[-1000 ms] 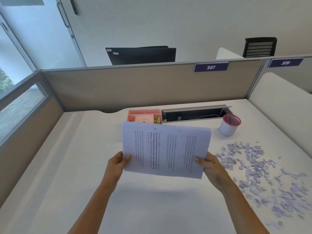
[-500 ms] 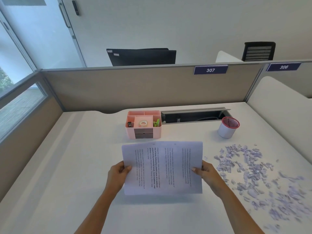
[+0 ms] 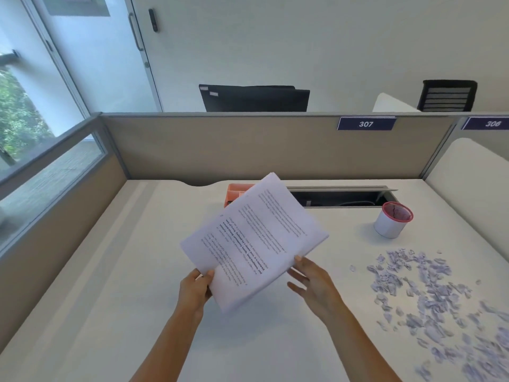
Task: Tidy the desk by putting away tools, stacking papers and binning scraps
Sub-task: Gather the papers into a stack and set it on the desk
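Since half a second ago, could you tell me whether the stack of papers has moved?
Yes. The stack of papers has lifted and turned, now covering most of the pink organizer it sat clear of.

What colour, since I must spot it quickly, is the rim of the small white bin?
Red, on the small white bin, in the head view.
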The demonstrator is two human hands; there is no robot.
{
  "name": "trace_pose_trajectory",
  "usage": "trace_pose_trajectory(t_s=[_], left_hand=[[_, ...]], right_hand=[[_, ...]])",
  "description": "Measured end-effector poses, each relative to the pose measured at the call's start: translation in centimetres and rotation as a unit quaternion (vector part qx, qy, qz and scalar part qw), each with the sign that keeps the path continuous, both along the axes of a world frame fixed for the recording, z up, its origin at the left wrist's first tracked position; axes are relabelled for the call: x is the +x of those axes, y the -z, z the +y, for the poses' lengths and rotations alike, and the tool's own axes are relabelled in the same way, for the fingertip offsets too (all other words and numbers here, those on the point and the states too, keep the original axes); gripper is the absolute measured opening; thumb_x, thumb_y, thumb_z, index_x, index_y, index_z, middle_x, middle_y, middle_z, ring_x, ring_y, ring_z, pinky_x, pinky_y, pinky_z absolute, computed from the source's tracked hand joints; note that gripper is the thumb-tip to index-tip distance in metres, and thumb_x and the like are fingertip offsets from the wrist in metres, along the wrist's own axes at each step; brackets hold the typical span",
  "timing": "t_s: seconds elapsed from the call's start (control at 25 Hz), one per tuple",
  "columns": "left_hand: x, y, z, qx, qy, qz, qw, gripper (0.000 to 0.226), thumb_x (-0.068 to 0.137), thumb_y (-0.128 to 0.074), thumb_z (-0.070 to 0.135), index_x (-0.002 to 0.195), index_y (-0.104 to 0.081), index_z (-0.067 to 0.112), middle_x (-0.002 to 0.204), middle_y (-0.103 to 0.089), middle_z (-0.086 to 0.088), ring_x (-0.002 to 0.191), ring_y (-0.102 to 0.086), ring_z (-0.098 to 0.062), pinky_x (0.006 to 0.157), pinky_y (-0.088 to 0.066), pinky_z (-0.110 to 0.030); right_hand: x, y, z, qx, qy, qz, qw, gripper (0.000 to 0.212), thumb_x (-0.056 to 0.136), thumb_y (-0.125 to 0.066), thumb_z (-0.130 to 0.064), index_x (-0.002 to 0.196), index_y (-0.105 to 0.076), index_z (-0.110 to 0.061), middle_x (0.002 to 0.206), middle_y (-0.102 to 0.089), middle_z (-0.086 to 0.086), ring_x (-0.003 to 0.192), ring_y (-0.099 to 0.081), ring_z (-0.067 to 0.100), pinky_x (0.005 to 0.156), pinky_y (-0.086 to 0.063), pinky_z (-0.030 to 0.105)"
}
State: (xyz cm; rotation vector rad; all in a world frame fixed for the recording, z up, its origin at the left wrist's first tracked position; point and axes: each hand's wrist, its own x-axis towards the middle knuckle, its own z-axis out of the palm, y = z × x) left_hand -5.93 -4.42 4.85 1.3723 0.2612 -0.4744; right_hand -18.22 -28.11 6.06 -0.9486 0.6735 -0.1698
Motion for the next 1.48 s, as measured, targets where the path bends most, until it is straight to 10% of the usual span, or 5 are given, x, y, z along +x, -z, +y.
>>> trace_pose_trajectory(t_s=[0.28, 0.64, 1.24, 1.48], left_hand=[[0.8, -1.4, 0.6, -0.088, -0.044, 0.052, 0.994, 0.020, 0.096, -0.051, 0.001, 0.114, -0.058, 0.006, 0.105, -0.068, -0.009, 0.091, -0.064, -0.024, 0.072, -0.052, -0.034], [2.8, -1.4, 4.6, -0.130, -0.048, 0.100, 0.985, 0.017, 0.096, -0.053, 0.003, 0.109, -0.062, 0.009, 0.104, -0.070, -0.006, 0.093, -0.065, -0.023, 0.072, -0.052, -0.033], [18.1, -1.0, 18.6, -0.002, 0.088, 0.078, 0.993, 0.022, 0.096, -0.053, 0.013, 0.110, -0.069, 0.006, 0.097, -0.075, -0.012, 0.086, -0.069, -0.024, 0.091, -0.051, -0.042], [22.5, 0.3, 19.2, 0.065, 0.070, 0.099, 0.990, 0.022, 0.091, -0.064, 0.012, 0.108, -0.069, -0.001, 0.094, -0.074, -0.016, 0.080, -0.069, -0.027, 0.074, -0.056, -0.036]], right_hand=[[6.3, -2.4, 8.3, 0.040, 0.042, -0.064, 0.996, 0.033, 0.091, -0.062, -0.005, 0.123, -0.060, -0.012, 0.118, -0.069, 0.010, 0.112, -0.063, 0.030, 0.073, -0.056, 0.039], [11.5, -2.3, 13.0, -0.090, 0.102, -0.027, 0.990, 0.026, 0.092, -0.056, -0.001, 0.111, -0.065, -0.017, 0.109, -0.072, 0.007, 0.104, -0.067, 0.029, 0.091, -0.054, 0.052], [20.4, 0.2, 16.1, -0.052, -0.083, 0.020, 0.995, 0.034, 0.086, -0.061, 0.006, 0.117, -0.065, -0.008, 0.108, -0.073, 0.009, 0.092, -0.069, 0.027, 0.075, -0.059, 0.038], [23.7, 2.0, 18.1, -0.063, -0.136, 0.068, 0.986, 0.033, 0.088, -0.061, 0.004, 0.117, -0.064, -0.010, 0.111, -0.073, 0.010, 0.102, -0.067, 0.033, 0.090, -0.054, 0.049]])
